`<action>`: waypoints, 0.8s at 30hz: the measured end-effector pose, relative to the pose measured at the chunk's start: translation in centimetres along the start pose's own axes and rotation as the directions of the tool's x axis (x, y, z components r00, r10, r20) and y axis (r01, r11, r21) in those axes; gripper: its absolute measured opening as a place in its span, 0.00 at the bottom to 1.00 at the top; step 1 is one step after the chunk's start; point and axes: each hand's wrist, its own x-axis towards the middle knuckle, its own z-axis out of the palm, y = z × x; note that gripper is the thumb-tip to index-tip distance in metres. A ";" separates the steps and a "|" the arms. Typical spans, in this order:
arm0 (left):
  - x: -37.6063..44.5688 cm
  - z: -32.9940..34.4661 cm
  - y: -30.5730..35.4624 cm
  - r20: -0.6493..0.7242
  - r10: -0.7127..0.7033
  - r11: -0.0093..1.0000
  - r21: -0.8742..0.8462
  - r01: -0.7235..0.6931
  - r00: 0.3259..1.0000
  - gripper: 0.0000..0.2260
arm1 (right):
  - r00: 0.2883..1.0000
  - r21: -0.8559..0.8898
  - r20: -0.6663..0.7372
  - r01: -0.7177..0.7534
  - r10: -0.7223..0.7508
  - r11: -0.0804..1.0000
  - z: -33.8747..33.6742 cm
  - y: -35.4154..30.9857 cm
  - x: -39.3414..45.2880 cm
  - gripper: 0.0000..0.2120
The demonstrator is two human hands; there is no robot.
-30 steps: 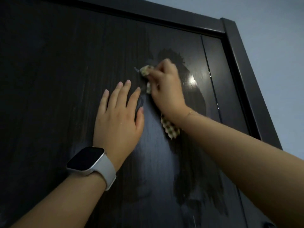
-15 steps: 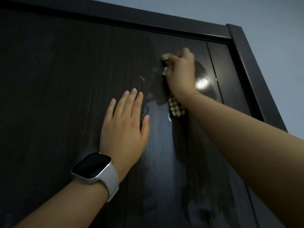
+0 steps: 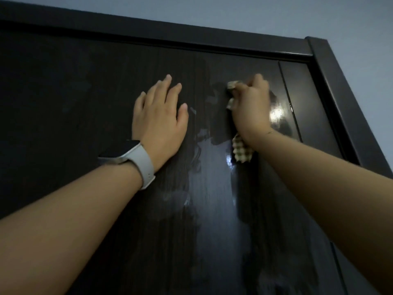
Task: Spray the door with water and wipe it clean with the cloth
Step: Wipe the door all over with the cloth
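Two hands meet the door (image 3: 85, 124): left hand (image 3: 158, 120) flat, right hand (image 3: 252, 109) fingers bunching the cloth (image 3: 241, 151).

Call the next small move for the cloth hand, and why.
Probably drag the cloth down and left: the right hand grips it high on the door, and wet streaks shine below, beside the flat left hand.

Dark brown wood-grain door (image 3: 85, 103), shut in its frame, upper part streaked with wet glossy patches. Small beige-and-brown checked cloth (image 3: 241, 151) bunched against the wet area near the top right, one corner hanging down.
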 end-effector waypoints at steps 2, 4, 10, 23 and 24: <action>0.2 1.1 0.5 0.009 -0.028 1.000 -0.011 0.028 1.000 0.23 | 0.988 0.023 0.046 0.149 -0.150 0.989 0.8 -2.4 -1.0 0.08; -0.1 2.0 0.4 0.008 -0.033 0.999 0.016 0.033 0.999 0.23 | 0.969 0.048 0.043 0.240 -0.242 0.970 1.0 -3.4 -1.1 0.09; -0.1 2.5 0.0 -0.035 -0.019 0.999 0.040 0.021 0.999 0.23 | 1.000 -0.070 -0.018 0.008 -0.009 0.998 -1.1 4.7 3.4 0.12; -0.4 3.1 0.1 -0.098 0.003 1.000 0.024 -0.001 0.995 0.27 | 0.991 0.020 0.063 0.114 -0.115 0.993 4.9 -5.4 6.7 0.10; -0.4 3.0 0.0 -0.097 0.001 1.000 0.025 0.001 0.995 0.27 | 0.990 0.023 0.074 0.122 -0.123 0.992 4.5 -4.6 7.0 0.10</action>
